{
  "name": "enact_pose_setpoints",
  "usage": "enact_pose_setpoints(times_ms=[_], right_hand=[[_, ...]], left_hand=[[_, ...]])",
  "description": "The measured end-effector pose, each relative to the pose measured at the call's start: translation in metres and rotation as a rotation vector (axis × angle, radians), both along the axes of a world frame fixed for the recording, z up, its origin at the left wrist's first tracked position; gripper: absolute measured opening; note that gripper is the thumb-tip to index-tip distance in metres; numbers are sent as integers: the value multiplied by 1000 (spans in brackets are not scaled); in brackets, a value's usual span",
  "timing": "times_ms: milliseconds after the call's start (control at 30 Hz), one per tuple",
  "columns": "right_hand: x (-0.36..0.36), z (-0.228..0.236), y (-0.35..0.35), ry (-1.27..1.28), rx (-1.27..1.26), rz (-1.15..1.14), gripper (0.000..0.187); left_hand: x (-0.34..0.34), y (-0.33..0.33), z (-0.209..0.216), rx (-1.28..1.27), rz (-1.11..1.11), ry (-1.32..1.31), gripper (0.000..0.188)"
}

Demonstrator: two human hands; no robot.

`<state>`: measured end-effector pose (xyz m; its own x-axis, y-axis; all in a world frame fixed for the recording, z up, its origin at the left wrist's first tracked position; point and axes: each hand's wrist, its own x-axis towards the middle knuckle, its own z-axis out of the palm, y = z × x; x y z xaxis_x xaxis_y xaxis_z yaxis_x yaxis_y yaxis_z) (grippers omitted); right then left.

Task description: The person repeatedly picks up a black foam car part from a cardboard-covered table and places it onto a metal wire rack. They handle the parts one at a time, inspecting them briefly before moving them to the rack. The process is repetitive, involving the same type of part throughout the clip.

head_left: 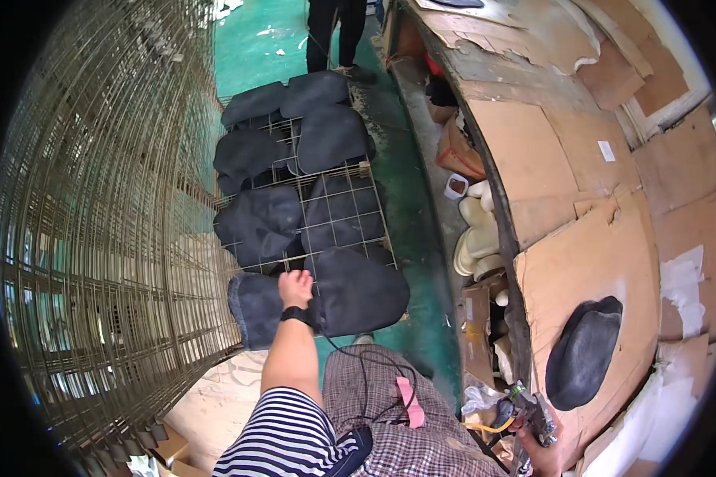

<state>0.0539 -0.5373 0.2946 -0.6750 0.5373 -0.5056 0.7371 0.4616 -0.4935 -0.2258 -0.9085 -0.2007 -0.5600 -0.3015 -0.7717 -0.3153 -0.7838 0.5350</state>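
Over the near edge of a flat wire-mesh rack, the left hand was extended with curled fingers, between two dark grey, rounded, sheet-like pieces; whether it gripped anything could not be told. Beside the near end of the cardboard-covered tabletop, the right hand was closed around a silver metal spray gun. Toward that end lay a dark grey, oval, moulded piece.

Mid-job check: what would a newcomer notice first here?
Probably the tall mass of wire racks filling the left side, then the dark, rounded pieces laid in two columns on a wire grid at centre. At lower right, the right hand holds what looks like a spray gun near a lone dark piece on cardboard.
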Motion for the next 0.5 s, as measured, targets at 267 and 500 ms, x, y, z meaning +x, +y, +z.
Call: enact_pose_setpoints(times_ms=[267,500], right_hand=[[132,-58,61,373,-420,-282,57],[260,-61,75,496,-398,-622,55]], left_hand=[[77,326,145,-495,-1013,559,18],[200,538,208,-1022,-1410,1309,7]])
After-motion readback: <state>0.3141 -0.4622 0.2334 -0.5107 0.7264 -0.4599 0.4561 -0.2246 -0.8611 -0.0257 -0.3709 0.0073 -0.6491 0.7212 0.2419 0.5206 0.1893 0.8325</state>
